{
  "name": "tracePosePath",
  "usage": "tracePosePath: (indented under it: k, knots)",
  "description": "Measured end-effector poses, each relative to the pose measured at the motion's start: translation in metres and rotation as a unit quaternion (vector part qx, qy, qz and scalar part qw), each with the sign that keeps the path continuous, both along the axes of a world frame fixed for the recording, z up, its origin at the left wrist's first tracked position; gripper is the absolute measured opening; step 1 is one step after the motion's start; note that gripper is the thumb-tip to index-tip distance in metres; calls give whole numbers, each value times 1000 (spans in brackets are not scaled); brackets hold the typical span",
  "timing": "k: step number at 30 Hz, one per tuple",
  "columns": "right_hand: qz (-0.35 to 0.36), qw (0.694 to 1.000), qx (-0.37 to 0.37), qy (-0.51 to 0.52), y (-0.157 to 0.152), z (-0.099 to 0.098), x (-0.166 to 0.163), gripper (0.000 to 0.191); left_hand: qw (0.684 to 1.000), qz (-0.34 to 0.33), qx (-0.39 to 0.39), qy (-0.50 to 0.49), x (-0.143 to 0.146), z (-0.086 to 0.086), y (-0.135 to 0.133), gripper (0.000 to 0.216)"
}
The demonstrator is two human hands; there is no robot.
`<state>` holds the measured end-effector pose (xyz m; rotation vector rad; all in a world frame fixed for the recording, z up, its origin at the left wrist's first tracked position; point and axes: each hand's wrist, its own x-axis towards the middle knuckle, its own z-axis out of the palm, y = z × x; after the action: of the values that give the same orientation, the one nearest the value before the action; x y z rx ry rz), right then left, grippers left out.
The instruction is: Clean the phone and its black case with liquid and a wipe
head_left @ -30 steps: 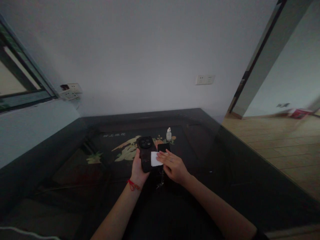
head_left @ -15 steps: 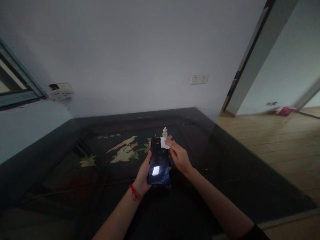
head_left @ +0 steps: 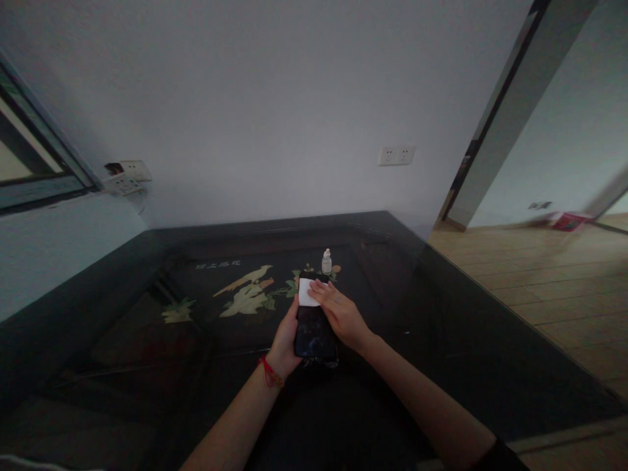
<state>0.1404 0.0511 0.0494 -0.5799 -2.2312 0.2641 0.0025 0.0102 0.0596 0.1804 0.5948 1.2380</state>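
Observation:
My left hand (head_left: 285,340) grips a dark smartphone (head_left: 314,333) along its left side, a red cord bracelet on the wrist. Pressed against the upper part of the phone's face is a small white wipe (head_left: 307,294), under the fingers of my right hand (head_left: 343,317). That hand comes in from the right, its fingers laid together over the wipe and hiding part of it. Just beyond the phone's top edge a small clear bottle with a white cap (head_left: 326,261) stands upright on the black table (head_left: 392,386).
A bird-and-flower picture (head_left: 248,294) decorates the glossy tabletop. Behind the table rises a pale wall with sockets (head_left: 396,156). A window (head_left: 34,144) is at the left. On the wooden floor (head_left: 490,275) at the far right sits a red and white container (head_left: 569,221).
My right hand has moved the wipe left and slightly down, from the phone's upper right corner across its upper part. The bright reflection on the screen is gone.

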Motion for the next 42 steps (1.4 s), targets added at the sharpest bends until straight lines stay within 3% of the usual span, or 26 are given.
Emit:
tracePosePath:
  k: [6,10,17,24,29,32,34,36,38,40,42]
  knots:
    - [119,992,-2,-52,-20,1,-11,43,999,-45,1,-23,-27,0,5,59]
    - [177,982,-6,-71,-29,3,-14,41,1000,9,8,-11,-36,4,8,59]
    - [125,989,-57,-46,-28,0,-18,43,999,32,-26,4,-20,4,-3,51]
    - [188,980,7,-60,-27,-2,-14,42,999,37,-11,18,-40,8,7,54]
    - [146,989,-14,3,-7,-6,-3,39,998,42,26,32,-50,15,14,52]
    - [90,989,-91,79,0,-3,1,37,996,47,29,72,-56,20,13,45]
    - [14,972,-170,162,5,-1,4,32,989,36,19,143,-61,23,10,44]
    - [-67,935,-246,248,13,-1,9,30,965,18,24,259,-65,24,7,52]
    - [-107,892,-309,312,25,-3,14,31,906,9,64,417,-67,22,7,65]
    - [-109,853,-367,355,35,-8,19,31,800,9,104,591,-67,16,10,73]
    - [-97,820,-414,382,42,-12,22,30,666,10,102,739,-65,6,15,78]
